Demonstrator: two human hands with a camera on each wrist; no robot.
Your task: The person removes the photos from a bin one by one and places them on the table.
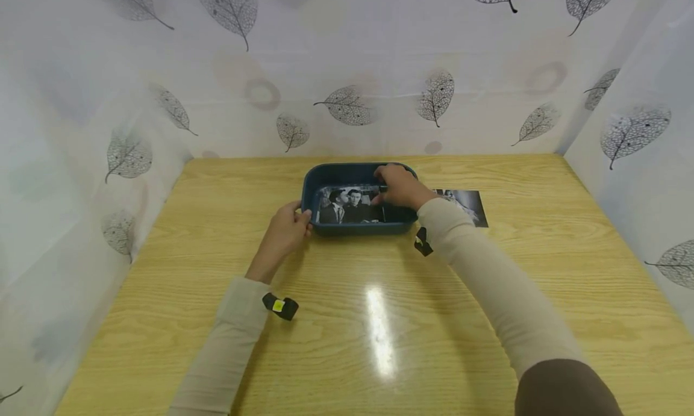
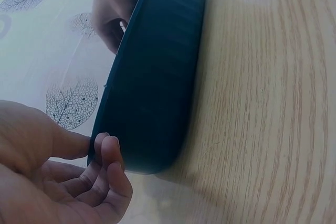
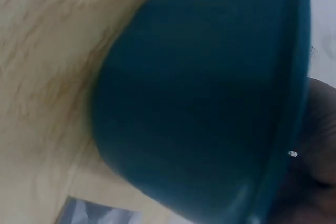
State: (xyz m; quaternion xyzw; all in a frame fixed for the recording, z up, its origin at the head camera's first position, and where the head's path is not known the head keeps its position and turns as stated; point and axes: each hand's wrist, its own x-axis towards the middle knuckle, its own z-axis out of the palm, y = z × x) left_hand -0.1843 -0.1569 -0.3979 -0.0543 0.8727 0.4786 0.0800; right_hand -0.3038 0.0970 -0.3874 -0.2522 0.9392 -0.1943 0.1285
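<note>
Dark blue plastic meets my fingertips on both sides: my left hand [image 1: 285, 228] rests loosely curled at the left end of the dark blue rectangular plastic tray [image 1: 325, 227], fingers [image 2: 107, 153] and thumb touching its outer wall more than clamping it, while my right hand [image 1: 400, 186] reaches over the far right corner with its fingers curled down inside. From the head view that hand seems to pinch the right edge of the black-and-white photograph of two men in suits [image 1: 347, 205] lying in the tray, though my knuckles hide the contact, so I cannot be certain it is gripped. The tray sits flat on the pale wooden table [image 1: 379, 319], toward the far middle. Just beside it, to the right and partly under my forearm, lies a second black-and-white photograph [image 1: 466, 202], flat on the wood. To do this well, I judge the left hand should brace the tray so it does not slide, and the right should handle the print by its edge, level, without bending it against the wall. A white curtain with grey leaf prints [image 1: 347, 106] surrounds the table.
</note>
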